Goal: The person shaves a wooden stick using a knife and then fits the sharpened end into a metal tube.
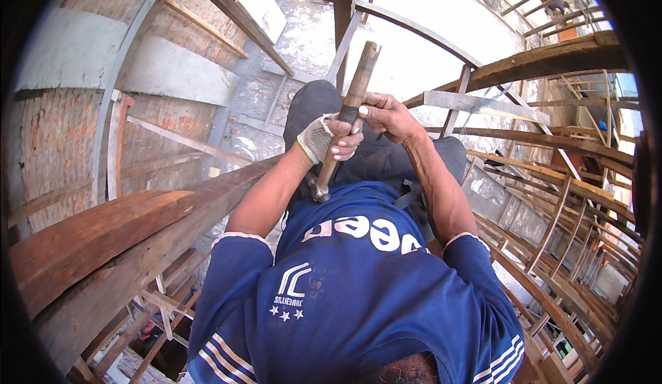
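A hammer with a thick wooden handle [361, 77] slants across my lap, its metal head [319, 190] low against my shirt. Around the middle of the handle runs a black band [349, 113] that looks like wrapped tape. My left hand [329, 140], in a light fingerless glove, is closed around the handle just below that band. Bare, my right hand [388, 117] has its thumb and fingers pinched at the band's right side. Whether a loose end lies between those fingers is too small to make out.
I am seated high among timber framing. A thick wooden beam [138, 246] runs along my left, and a curved beam [545, 61] crosses at the upper right. Many thin poles [552, 225] form a lattice on the right. A brick wall [58, 142] stands at left; pale floor [414, 46] lies far below.
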`<act>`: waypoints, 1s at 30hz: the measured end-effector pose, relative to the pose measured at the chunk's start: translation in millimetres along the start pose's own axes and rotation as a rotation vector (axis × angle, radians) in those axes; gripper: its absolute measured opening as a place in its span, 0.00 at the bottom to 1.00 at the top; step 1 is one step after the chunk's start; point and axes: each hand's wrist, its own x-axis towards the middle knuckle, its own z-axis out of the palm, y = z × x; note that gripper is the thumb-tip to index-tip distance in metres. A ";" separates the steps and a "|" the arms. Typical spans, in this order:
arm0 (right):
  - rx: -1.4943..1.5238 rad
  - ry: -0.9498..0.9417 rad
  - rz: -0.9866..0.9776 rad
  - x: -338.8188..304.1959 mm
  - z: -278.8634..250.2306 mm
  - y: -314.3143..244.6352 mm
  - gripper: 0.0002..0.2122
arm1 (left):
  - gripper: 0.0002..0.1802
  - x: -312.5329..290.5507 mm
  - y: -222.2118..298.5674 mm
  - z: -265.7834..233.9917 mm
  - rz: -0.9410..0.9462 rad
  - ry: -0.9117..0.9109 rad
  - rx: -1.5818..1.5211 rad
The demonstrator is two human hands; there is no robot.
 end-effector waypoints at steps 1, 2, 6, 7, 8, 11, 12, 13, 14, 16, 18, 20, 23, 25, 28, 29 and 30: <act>-0.021 0.037 -0.010 1.5 -1.7 1.6 0.15 | 0.17 -0.9 1.2 7.3 0.044 0.161 0.106; -0.043 0.073 -0.019 3.0 -3.2 3.2 0.15 | 0.19 0.1 3.6 14.5 0.081 0.334 0.349; 0.010 0.120 0.022 1.7 -6.1 12.4 0.14 | 0.24 8.0 -1.6 50.7 0.132 0.963 1.283; 0.020 0.133 0.009 2.4 -1.0 12.1 0.14 | 0.25 11.2 -9.6 56.3 0.126 1.090 1.616; 0.030 0.146 -0.003 2.3 3.6 11.5 0.13 | 0.25 13.8 -17.5 60.6 0.114 1.206 1.954; 0.007 0.179 -0.006 0.6 10.1 5.5 0.12 | 0.34 21.6 -19.8 71.8 0.069 1.314 1.768; -0.020 0.204 0.004 -0.4 12.3 3.8 0.11 | 0.36 23.5 -18.2 76.3 0.042 1.335 1.689; -0.047 0.230 0.013 -1.1 14.8 2.2 0.11 | 0.34 24.3 -16.2 80.4 0.060 1.367 1.658; -0.074 0.257 0.023 -2.1 17.5 0.8 0.10 | 0.33 23.2 -15.6 74.6 0.092 1.341 1.666; -0.106 0.326 0.021 -6.4 31.6 -4.9 0.09 | 0.32 20.2 -8.1 66.3 0.153 1.290 1.677; -0.139 0.392 0.000 -11.9 41.8 -6.4 0.09 | 0.33 12.5 -1.0 37.2 0.165 1.292 1.482; -0.168 0.466 -0.052 -14.2 45.9 -6.7 0.08 | 0.37 8.8 4.7 26.0 0.167 1.308 1.487; -0.160 0.493 -0.048 -22.7 42.1 -10.2 0.08 | 0.40 12.3 11.5 43.4 0.062 1.248 1.341; -0.173 0.507 -0.027 -22.7 46.4 -16.4 0.08 | 0.43 6.8 5.9 29.3 0.159 1.247 1.533; -0.222 0.505 -0.031 -17.2 43.2 -8.7 0.10 | 0.44 8.4 3.6 29.7 0.184 1.218 1.569; -0.235 0.503 -0.023 -18.2 40.7 -7.3 0.10 | 0.45 10.5 4.0 33.2 0.170 1.207 1.540; -0.244 0.482 0.002 -18.8 40.5 -7.6 0.09 | 0.45 8.1 3.0 29.7 0.183 1.209 1.544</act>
